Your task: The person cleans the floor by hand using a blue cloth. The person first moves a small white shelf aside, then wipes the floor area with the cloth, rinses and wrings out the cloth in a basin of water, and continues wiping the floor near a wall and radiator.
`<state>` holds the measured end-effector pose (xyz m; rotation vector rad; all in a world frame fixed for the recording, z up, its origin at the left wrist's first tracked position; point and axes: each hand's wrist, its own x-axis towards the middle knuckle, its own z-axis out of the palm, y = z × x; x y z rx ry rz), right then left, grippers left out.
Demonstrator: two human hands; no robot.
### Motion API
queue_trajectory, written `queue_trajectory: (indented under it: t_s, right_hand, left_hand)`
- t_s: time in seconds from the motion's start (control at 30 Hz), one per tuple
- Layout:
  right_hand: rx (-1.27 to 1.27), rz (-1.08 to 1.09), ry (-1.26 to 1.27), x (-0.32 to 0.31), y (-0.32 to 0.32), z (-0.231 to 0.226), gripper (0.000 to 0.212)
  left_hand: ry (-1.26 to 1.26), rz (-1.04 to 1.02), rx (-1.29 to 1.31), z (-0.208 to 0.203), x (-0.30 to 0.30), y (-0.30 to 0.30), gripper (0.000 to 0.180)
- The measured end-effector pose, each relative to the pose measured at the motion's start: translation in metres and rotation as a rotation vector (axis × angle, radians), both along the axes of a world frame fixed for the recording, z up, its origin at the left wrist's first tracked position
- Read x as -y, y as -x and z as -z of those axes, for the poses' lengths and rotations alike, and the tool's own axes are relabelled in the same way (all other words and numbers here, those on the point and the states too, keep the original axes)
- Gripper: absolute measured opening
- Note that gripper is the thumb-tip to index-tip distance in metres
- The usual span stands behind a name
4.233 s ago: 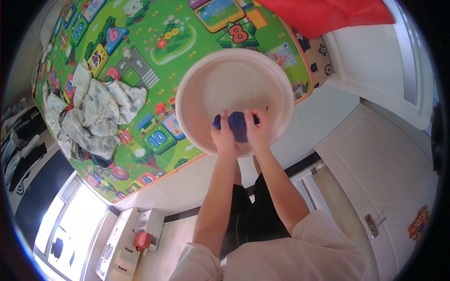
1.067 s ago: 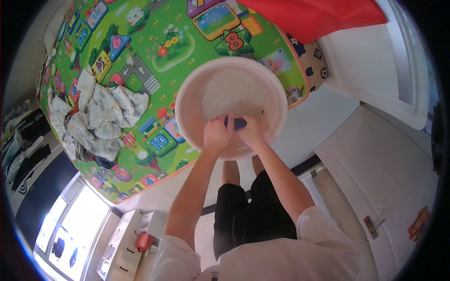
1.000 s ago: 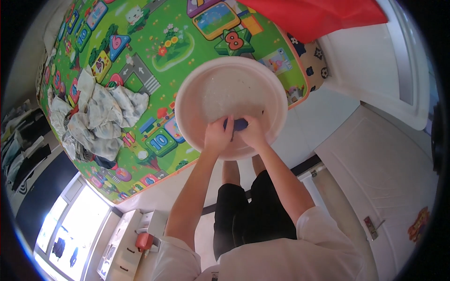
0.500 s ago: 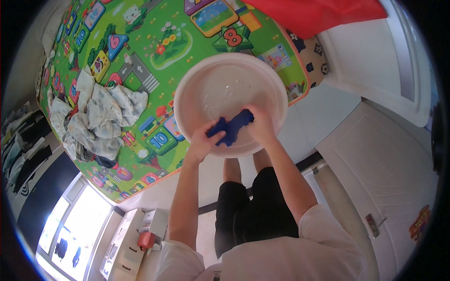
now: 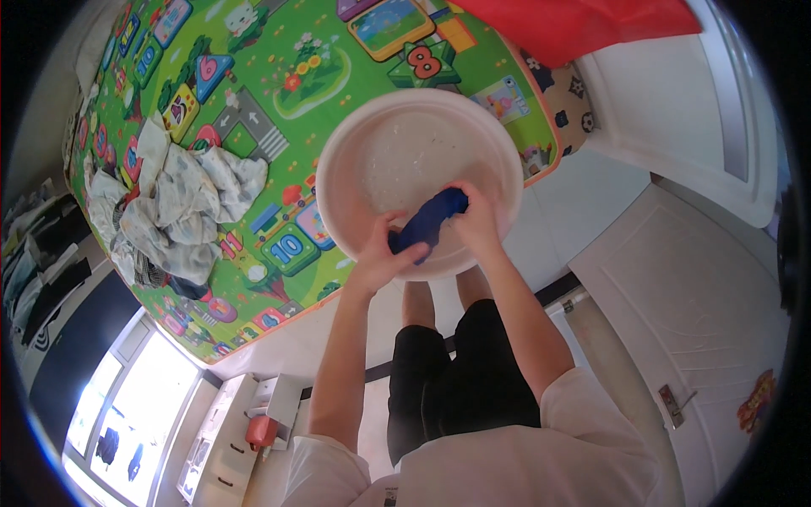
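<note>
A bunched dark blue piece of cloth (image 5: 429, 223), perhaps a sock, stretches slantwise between my hands over the near part of a pale pink round basin (image 5: 331, 156). My left hand (image 5: 380, 256) grips its lower left end, thumb across the front. Around the upper right end, my right hand (image 5: 475, 221) is closed with its fingers over the top. Shiny spots in the basin's bottom look like water. The cloth hides part of that bottom, and I cannot tell whether it touches it.
Under the basin lies a green patterned play mat (image 5: 253, 76). Crumpled pale clothes (image 5: 182, 203) lie on its left side. A red sheet (image 5: 583, 29) hangs in at the upper right, beside a white door panel (image 5: 676, 127). Another white door (image 5: 684, 313) stands at right.
The cloth is now gathered into a smoother, longer roll, where it was crumpled with a narrow middle. Both hands have shifted slightly right while keeping hold of it.
</note>
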<state>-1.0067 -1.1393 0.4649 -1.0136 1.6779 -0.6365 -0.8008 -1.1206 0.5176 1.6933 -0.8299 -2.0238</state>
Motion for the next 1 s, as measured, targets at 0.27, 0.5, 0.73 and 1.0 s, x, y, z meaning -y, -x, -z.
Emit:
queue_trajectory:
  t_s: [0.27, 0.5, 0.73, 1.0]
  right_hand:
    - [0.39, 0.132, -0.105, -0.002, -0.025, -0.038, 0.051]
    - [0.679, 0.235, -0.304, -0.013, -0.012, -0.048, 0.047]
    - [0.233, -0.383, 0.3, -0.031, -0.013, -0.04, 0.068]
    - [1.228, 0.026, -0.222, 0.004, 0.001, -0.05, 0.1]
  left_hand:
    - [-0.274, 0.073, -0.095, 0.002, -0.01, 0.025, 0.052]
    - [-0.124, -0.354, -0.052, 0.01, -0.014, 0.033, 0.055]
    - [-0.138, -0.434, -0.277, -0.007, -0.016, 0.04, 0.059]
    - [-0.485, -0.404, -1.093, -0.015, -0.019, 0.029, 0.043]
